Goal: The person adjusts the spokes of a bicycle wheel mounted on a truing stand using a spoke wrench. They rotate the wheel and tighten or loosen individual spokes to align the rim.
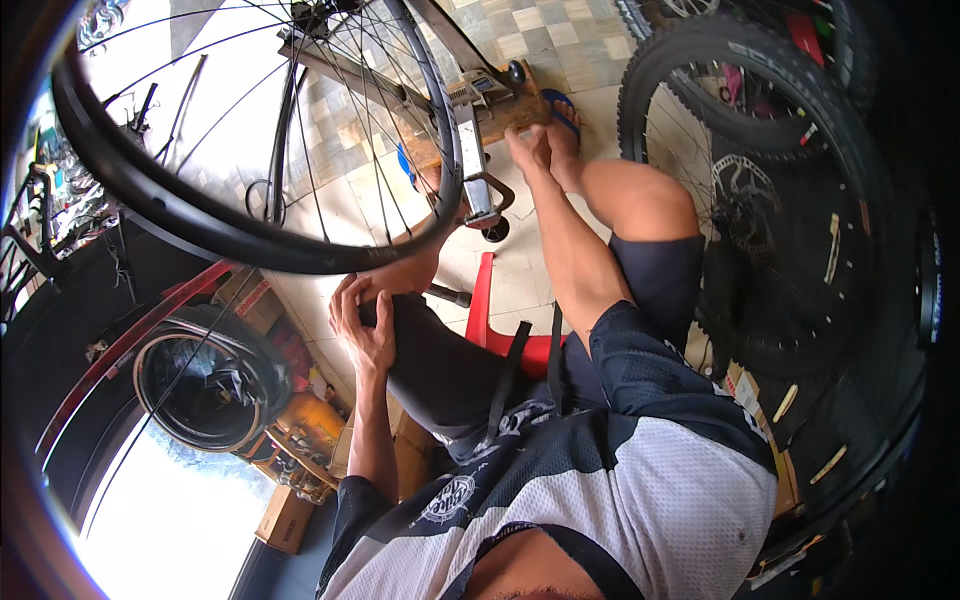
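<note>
Here, a seated person looks down at a bare bicycle wheel (250, 130) mounted in a metal stand (470, 150) over a tiled floor. The left hand (362, 322) rests on the left knee just under the wheel's black rim, fingers curled loosely and holding nothing. The right hand (530, 148) reaches forward to the stand beside the rim, fingers pressed against its upright arm; whether it pinches anything cannot be told. A red plastic stool (500, 315) shows between the legs. To the right stands a knobby tyre wheel (770, 200) with a brake disc. At lower left, brown cardboard boxes (285, 520) sit by a coiled tyre (205, 380), one box (255, 298) bearing a red label.
</note>
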Demonstrator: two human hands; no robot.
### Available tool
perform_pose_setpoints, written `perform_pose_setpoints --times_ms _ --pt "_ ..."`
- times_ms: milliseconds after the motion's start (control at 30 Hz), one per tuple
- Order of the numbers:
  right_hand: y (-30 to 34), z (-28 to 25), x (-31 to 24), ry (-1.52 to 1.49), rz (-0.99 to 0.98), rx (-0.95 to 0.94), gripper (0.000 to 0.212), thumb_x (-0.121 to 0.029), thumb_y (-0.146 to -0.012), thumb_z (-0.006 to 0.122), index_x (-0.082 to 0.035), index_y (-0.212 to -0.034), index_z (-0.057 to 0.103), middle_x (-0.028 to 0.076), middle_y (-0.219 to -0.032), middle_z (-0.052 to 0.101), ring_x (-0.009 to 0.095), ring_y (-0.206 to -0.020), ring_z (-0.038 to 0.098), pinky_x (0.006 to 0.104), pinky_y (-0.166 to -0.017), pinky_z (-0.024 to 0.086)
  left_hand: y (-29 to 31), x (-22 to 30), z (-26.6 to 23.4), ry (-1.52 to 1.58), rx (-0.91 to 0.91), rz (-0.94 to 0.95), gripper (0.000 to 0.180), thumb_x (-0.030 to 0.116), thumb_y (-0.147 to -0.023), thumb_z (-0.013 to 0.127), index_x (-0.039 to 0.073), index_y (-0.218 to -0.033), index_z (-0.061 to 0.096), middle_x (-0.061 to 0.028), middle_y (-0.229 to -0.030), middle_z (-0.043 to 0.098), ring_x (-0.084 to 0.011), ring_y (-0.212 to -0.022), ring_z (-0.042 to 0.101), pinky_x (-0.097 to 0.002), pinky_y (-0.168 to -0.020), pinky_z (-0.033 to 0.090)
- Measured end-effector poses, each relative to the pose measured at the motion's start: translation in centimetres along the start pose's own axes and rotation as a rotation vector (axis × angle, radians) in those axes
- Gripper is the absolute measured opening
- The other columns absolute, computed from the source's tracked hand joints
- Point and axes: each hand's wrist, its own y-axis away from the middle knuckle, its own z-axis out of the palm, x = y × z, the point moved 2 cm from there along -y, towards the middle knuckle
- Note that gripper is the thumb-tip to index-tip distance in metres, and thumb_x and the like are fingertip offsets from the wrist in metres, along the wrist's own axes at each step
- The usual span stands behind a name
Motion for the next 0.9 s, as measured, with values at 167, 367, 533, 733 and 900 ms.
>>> perform_pose_setpoints --times_ms 167,367,533,733,900 --pt "0.6 -5.6 -11.5 -0.218 -0.293 0.062 0.059 -0.044 -0.081 0.066 0.005 -0.113 0.065 0.03 -0.114 0.065 0.041 -0.106 0.064 0.0459 -0.093 0.05 0.5 2.1 0.2 -0.156 0.018 0.066 0.04 0.03 -0.087 0.071 0.009 -0.119 0.061 -0.0135 -0.125 0.06 -0.0332 -0.121 0.054 -0.0458 -0.104 0.038" --pt "5.2 -12.9 -18.4 -0.279 -0.477 -0.075 0.053 -0.047 -0.084 0.066 -0.006 -0.118 0.065 0.018 -0.103 0.073 0.031 -0.096 0.07 0.0394 -0.086 0.054 -0.8 6.3 2.8 0.285 0.049 0.184 0.063 0.032 -0.088 0.074 0.002 -0.136 0.049 -0.0186 -0.133 0.056 -0.0317 -0.126 0.054 -0.0446 -0.101 0.045" --pt "7.7 -17.1 -17.6 -0.055 -0.503 -0.13 0.047 -0.045 -0.085 0.064 -0.008 -0.113 0.068 0.017 -0.101 0.072 0.033 -0.098 0.069 0.0408 -0.088 0.052 -4.2 7.9 5.9 0.553 -0.009 0.101 0.056 0.026 -0.087 0.078 -0.001 -0.129 0.051 -0.0235 -0.123 0.061 -0.027 -0.117 0.06 -0.0373 -0.095 0.05" --pt "9.5 -16.9 -16.3 -0.022 -0.508 -0.174 0.041 -0.042 -0.086 0.063 -0.01 -0.11 0.069 0.015 -0.1 0.073 0.033 -0.096 0.069 0.0418 -0.086 0.053 -6.2 8.8 5.6 0.54 -0.091 0.019 0.036 0.026 -0.085 0.08 -0.001 -0.105 0.066 -0.0118 -0.093 0.072 -0.0181 -0.091 0.068 -0.031 -0.082 0.052" --pt "8.8 -16.3 -16.4 -0.064 -0.513 -0.158 0.041 -0.04 -0.085 0.063 -0.009 -0.111 0.069 0.016 -0.103 0.072 0.034 -0.097 0.069 0.0411 -0.085 0.053 -6.1 10.0 4.0 0.558 -0.04 0.039 0.027 0.019 -0.086 0.079 -0.001 -0.1 0.067 -0.0089 -0.089 0.071 -0.0139 -0.085 0.066 -0.028 -0.077 0.051"
